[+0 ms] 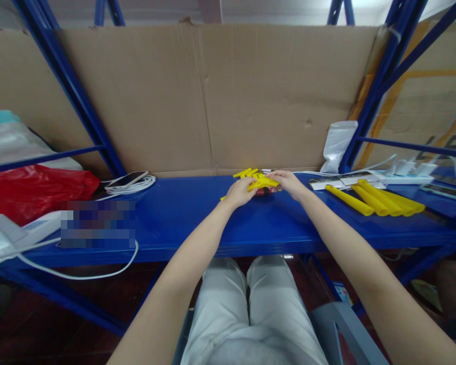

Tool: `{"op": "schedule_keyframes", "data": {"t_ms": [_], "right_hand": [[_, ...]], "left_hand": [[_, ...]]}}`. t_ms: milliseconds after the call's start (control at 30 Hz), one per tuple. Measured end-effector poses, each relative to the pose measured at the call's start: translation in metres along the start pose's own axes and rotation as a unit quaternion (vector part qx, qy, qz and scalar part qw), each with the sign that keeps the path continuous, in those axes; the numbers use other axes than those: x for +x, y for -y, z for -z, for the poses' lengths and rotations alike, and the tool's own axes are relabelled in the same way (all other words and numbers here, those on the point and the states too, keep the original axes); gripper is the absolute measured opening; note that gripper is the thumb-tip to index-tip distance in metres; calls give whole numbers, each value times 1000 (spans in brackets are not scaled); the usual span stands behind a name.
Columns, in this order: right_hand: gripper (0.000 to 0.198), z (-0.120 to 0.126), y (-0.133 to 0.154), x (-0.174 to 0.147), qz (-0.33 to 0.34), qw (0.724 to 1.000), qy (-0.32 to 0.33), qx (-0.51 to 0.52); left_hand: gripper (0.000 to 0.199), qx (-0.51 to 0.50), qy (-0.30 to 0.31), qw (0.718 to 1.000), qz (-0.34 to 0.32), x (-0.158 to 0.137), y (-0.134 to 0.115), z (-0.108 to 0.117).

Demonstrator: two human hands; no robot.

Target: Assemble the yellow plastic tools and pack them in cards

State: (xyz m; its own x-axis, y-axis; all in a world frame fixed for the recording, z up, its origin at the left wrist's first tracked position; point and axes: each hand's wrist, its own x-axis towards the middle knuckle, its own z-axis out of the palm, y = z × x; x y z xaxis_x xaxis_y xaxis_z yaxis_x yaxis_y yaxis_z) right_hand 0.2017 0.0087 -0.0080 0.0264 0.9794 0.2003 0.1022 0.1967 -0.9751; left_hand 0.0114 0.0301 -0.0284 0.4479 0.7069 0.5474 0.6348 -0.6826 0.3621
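My left hand (240, 192) and my right hand (287, 182) meet over the far middle of the blue shelf. Both sets of fingers are closed on a yellow part (265, 182) that spans the gap between them. Just below it shows a small dark and red object (264, 191), too small to name. Behind my left hand lie several short yellow pieces (245, 173). The tip of another yellow piece (223, 198) pokes out left of that hand. My fingers hide much of the held part's shape.
Several long yellow tapered tubes (387, 200) lie on the blue shelf (190, 218) to the right, near a white power strip (414, 178). A phone (127, 181) on a coiled white cable and a red bag (41, 190) are left. A cardboard sheet (251, 96) stands behind.
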Motion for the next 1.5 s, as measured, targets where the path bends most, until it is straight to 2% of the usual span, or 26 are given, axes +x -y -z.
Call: {"op": "schedule_keyframes", "data": {"t_ms": [167, 267, 367, 433, 633, 833, 967, 1200, 1267, 1333, 1433, 1500], "right_hand": [[14, 2, 1, 0, 12, 1000, -3, 18], [13, 4, -3, 5, 76, 995, -29, -51], [13, 7, -8, 10, 165, 978, -59, -116], [14, 9, -9, 11, 188, 972, -58, -128], [30, 6, -9, 8, 123, 989, 3, -82], [16, 1, -10, 6, 55, 996, 14, -62], [5, 1, -9, 5, 45, 996, 8, -76], [18, 4, -15, 9, 56, 986, 24, -152], [19, 8, -17, 12, 70, 978, 3, -198], [18, 14, -18, 16, 93, 956, -36, -275], [20, 27, -19, 19, 103, 901, -105, -409], [23, 38, -20, 20, 73, 868, -138, -472]], "left_hand": [[30, -18, -14, 1000, 18, 1, 0, 1], [32, -24, -22, 999, 20, 2, 0, 2], [31, -46, -29, 998, 19, 3, -2, 2], [29, -57, -23, 998, 18, 3, -3, 2], [29, -31, 0, 999, 27, 0, -7, 7], [35, 12, 14, 999, 42, -2, -8, 8], [31, 13, 19, 999, 32, -2, -9, 7], [26, 44, 26, 998, 47, -3, -7, 8], [27, 63, 21, 995, 70, -3, -4, 8], [26, 70, 16, 993, 94, -3, -1, 9], [19, 62, 14, 989, 130, -2, 2, 13], [16, 69, 9, 985, 161, -1, 3, 16]]}}
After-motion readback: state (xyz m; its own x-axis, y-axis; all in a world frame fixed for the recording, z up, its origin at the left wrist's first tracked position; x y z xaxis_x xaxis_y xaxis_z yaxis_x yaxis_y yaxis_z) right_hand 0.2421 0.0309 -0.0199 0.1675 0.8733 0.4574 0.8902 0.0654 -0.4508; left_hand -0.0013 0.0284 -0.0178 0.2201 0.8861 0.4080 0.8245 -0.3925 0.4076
